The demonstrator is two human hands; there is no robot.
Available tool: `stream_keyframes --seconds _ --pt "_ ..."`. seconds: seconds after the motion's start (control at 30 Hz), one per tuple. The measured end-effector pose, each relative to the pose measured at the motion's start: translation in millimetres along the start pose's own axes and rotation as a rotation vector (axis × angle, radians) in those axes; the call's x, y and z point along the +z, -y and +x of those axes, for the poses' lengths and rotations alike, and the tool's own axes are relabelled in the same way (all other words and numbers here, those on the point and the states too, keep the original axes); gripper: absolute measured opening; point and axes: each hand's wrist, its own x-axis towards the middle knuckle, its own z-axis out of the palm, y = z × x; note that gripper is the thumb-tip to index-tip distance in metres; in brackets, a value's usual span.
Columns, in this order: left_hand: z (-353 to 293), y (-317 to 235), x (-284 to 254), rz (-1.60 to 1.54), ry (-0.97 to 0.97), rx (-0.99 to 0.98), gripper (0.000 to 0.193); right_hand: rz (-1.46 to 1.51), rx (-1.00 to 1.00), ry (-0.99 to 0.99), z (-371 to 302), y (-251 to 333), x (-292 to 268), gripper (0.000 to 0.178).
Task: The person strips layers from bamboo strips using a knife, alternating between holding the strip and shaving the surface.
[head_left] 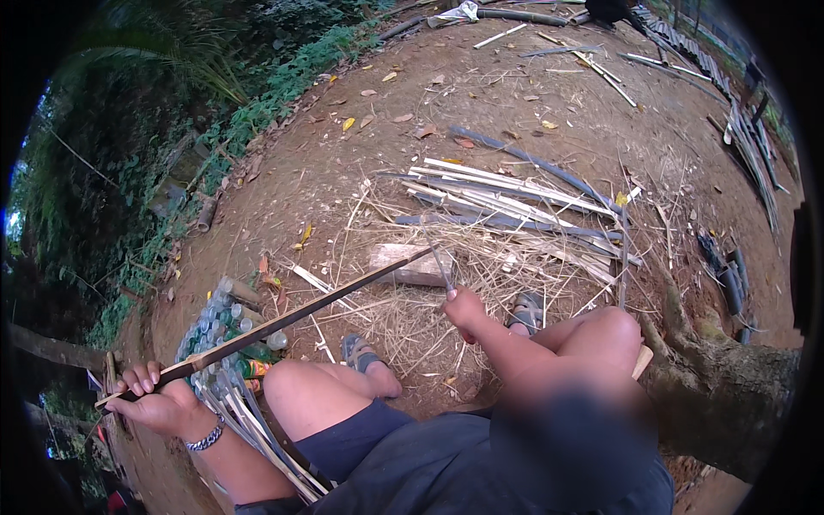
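My left hand (159,403), with a chain bracelet at the wrist, is closed round the near end of a long split bamboo strip (292,317). The strip is dark on one face and pale along its edge. It slants up to the right, its far end over a short wooden block (422,272) on the ground. My right hand (464,312) grips a knife (440,257), whose thin blade points away from me and crosses close to the strip's far end. Whether blade and strip touch, I cannot tell. The knife's handle is mostly hidden in my fist.
Split bamboo strips (506,199) lie piled beyond the block, amid shavings (412,330). Several bottles (225,318) stand left of my knees, beside more thin strips (257,433). Thick roots (712,369) rise at right. Green plants (215,77) border the dirt ground at left.
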Motion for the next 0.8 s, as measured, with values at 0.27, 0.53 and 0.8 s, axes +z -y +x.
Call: stream_keyframes --seconds 0.27,0.53,0.8 --pt "-19 -10 37 0.074 -0.136 0.103 0.039 0.009 -0.420 0.193 -90 114 -6 0.021" --pt "-30 -15 50 0.107 -0.110 0.136 0.041 0.148 -0.633 0.293 -143 166 3 0.015" --pt "-53 -19 56 0.138 -0.117 0.141 0.045 0.022 -0.613 0.254 -139 157 1 0.014"
